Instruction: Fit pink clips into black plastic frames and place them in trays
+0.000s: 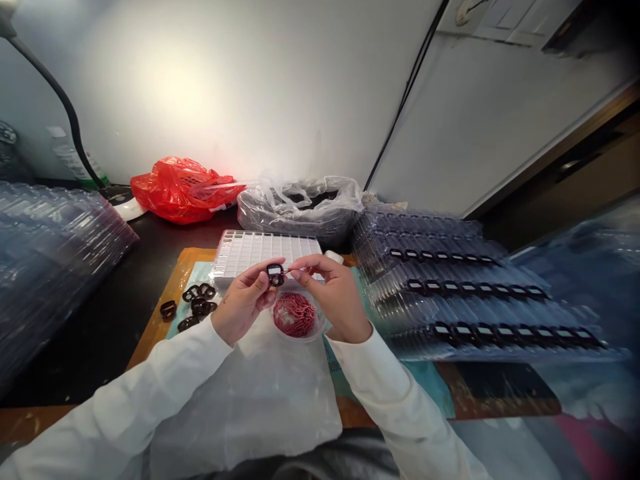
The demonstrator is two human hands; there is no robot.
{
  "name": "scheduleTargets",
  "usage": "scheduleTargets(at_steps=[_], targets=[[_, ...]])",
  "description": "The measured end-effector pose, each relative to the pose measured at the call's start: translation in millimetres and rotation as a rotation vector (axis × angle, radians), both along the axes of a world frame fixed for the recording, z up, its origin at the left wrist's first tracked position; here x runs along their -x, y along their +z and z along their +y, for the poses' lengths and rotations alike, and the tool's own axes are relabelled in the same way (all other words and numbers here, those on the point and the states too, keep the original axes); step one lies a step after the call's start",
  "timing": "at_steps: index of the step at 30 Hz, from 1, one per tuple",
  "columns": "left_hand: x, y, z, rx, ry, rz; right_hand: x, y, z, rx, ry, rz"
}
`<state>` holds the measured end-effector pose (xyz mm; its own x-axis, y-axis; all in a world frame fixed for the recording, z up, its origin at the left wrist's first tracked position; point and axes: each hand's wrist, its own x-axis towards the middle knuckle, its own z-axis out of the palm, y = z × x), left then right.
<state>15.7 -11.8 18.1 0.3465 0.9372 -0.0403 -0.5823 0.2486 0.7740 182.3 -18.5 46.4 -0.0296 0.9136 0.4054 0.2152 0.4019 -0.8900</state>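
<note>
My left hand [244, 300] is closed on a small black plastic casing [275, 274] with a pale rectangular window, held up in front of me. My right hand [336, 290] pinches a thin red wire [287, 271] whose end meets the casing's right side; whether it is fixed there I cannot tell. Just below both hands stands a round clear tub [320, 331] of short red wires [295, 315]. Left of my left hand, several more black casings [202, 307] lie loose on the mat.
Behind my hands is a white gridded tray [250, 248]. Stacked clear plastic trays stand at left [65, 247] and right [480, 307], the right ones holding rows of black casings. A red bag [185, 190] and a clear bag-lined container [300, 210] sit by the wall.
</note>
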Motion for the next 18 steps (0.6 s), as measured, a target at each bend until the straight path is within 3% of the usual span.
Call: scheduleTargets(at_steps=[8,18], targets=[[12.0,-1.4,8.0,-0.044,0.124,0.040,-1.0,-1.2,-0.4,0.046,-0.008,-0.039],[11.4,-16.1,8.6,-0.077,0.049,0.132,1.0,-8.2,1.8,0.061,-0.015,-0.081]])
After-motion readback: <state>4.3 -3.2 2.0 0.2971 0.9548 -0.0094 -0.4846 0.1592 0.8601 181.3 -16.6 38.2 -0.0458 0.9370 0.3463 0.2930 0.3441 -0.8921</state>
